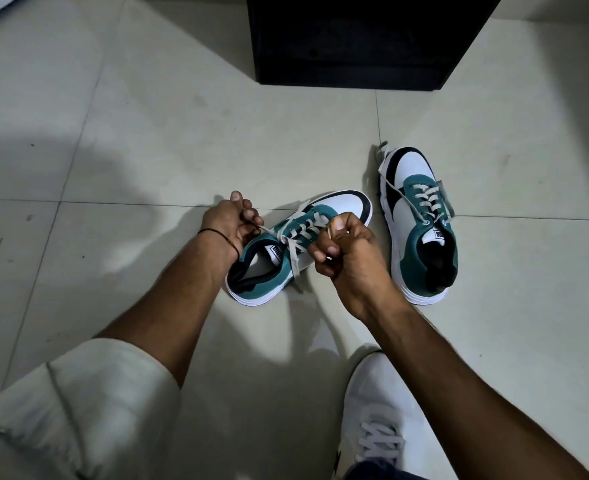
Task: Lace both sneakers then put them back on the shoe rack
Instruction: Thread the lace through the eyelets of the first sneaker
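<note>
Two teal, white and black sneakers lie on the tiled floor. The near sneaker (pixel 279 258) points up and to the right between my hands, its grey lace (pixel 291 244) threaded through the eyelets. My left hand (pixel 230 223) is shut on one lace end at the shoe's left side. My right hand (pixel 345 251) is fisted on the other lace end over the shoe's right side. The second sneaker (pixel 421 230) sits apart to the right, toe pointing away, laced, with one loose end trailing past its toe.
A black shoe rack (pixel 352 64) stands at the top centre, its dark shelf opening facing me. My knee in pale trousers (pixel 78 403) fills the lower left. My own white shoe (pixel 379 417) rests at the lower right. Pale floor tiles surround everything.
</note>
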